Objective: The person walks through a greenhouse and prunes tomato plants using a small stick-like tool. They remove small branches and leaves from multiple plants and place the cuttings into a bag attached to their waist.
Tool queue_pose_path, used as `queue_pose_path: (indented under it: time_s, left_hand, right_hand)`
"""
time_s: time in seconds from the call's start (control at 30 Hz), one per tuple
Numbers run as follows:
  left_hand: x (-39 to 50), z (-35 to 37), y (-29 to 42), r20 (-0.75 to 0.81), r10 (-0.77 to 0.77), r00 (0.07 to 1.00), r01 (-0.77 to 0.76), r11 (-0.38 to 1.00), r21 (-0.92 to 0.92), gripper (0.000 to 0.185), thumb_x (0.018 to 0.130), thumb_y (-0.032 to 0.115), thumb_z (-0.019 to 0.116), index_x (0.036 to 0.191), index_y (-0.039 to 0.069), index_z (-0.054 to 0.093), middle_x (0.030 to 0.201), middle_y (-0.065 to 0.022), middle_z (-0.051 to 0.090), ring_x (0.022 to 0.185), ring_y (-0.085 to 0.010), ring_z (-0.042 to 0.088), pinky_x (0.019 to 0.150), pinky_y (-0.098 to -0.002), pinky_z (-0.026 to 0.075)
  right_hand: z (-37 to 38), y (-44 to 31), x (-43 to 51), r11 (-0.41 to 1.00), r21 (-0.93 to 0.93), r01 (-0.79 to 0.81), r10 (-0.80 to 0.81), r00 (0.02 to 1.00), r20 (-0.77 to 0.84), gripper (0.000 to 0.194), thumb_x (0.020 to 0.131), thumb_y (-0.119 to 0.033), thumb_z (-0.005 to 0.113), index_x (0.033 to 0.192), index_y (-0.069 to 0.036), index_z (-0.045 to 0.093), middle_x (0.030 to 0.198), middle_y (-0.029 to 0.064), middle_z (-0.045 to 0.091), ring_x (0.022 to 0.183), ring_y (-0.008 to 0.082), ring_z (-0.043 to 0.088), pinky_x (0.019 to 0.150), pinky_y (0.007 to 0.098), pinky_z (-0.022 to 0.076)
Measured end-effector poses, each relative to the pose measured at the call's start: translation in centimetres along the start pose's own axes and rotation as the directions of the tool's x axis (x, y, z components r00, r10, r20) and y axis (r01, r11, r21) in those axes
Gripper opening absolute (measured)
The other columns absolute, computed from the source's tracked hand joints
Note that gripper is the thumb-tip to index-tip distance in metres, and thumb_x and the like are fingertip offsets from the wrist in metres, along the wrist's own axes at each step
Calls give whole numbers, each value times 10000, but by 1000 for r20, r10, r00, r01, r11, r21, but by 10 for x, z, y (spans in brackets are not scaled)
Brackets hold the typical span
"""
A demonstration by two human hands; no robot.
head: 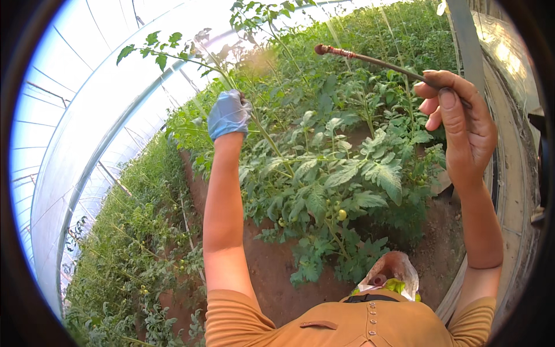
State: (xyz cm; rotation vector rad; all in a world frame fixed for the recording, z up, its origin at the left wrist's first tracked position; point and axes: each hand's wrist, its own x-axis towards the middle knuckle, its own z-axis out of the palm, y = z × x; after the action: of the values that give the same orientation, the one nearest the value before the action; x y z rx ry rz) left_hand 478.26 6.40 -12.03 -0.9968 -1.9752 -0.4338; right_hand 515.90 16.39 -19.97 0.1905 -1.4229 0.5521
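My left hand (230, 113), in a thin blue glove, is closed around the upper stem of a tomato plant (271, 141). Leafy shoots rise above that fist, and the stem slants down to the right below it. Bare, my right hand (461, 117) pinches a thin dark stick (390, 66) between thumb and fingers. The stick points up and left, with a rounded reddish-brown tip and a reddish wrapping near it; it touches no plant. Small green tomatoes and one paler, yellowish tomato (342, 214) hang low on the plant. An open bag (409, 271) with items inside is at my waist.
Dense tomato rows (143, 243) grow at the left and beyond, with hanging strings among them. Brown soil (277, 269) shows between the plants. Curved greenhouse framing (110, 130) and plastic film are at the left. A grey post (468, 43) and a pale ledge (511, 186) stand at the right.
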Motion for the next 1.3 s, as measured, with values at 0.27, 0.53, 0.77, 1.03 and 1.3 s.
queue_pose_path:
  time_s: [0.27, 0.53, 0.77, 1.03, 1.3]
  left_hand:
    - [11, 2, -9, 43, 15, 999, -14, 1000, -21, 259, 901, 308, 575, 1015, 96, 670, 909, -154, 705, 847, -307, 676, 788, -405, 512]
    - [-143, -31, 70, 84, -115, 990, 132, 516, -846, 410, 958, 454, 546, 1130, 82, 553, 933, -23, 618, 757, -110, 585, 638, -273, 495]
    - [-434, 31, 159, 759, 160, 632, 732, 200, -651, 246, 881, 97, 686, 1115, 31, 650, 954, -74, 676, 791, -131, 638, 746, -273, 529]
    - [-496, 44, 111, 830, -255, 496, 868, 121, -481, 134, 912, 111, 653, 994, 9, 684, 900, -29, 674, 757, -81, 589, 705, -232, 486]
    - [-572, 0, 120, 897, -171, 408, 898, -104, -428, 176, 806, 56, 763, 909, 36, 622, 837, -10, 658, 728, -73, 586, 683, -229, 495]
  right_hand:
    - [-79, 22, -29, 995, -43, -90, 87, 993, -74, 295, 1009, -156, 480, 1192, 33, 613, 1019, 127, 698, 748, 72, 595, 590, 185, 464]
    - [-162, 23, -124, 911, 127, -392, 411, 881, -235, 328, 1015, -177, 462, 1235, 41, 570, 1049, 145, 681, 763, 133, 590, 583, 220, 449]
    - [-177, 21, -204, 752, 181, -634, 659, 725, -197, 324, 1000, -186, 502, 1208, 53, 572, 1019, 157, 680, 744, 134, 584, 555, 224, 454]
    - [-168, 39, -254, 391, 586, -710, 897, 437, -70, 308, 992, -209, 527, 1192, 22, 564, 920, 73, 650, 663, 97, 519, 507, 215, 416]
    - [-39, 7, -351, -594, 408, -693, 757, -312, 573, 298, 942, -363, 606, 1031, -80, 636, 778, 9, 669, 604, 73, 553, 500, 220, 414]
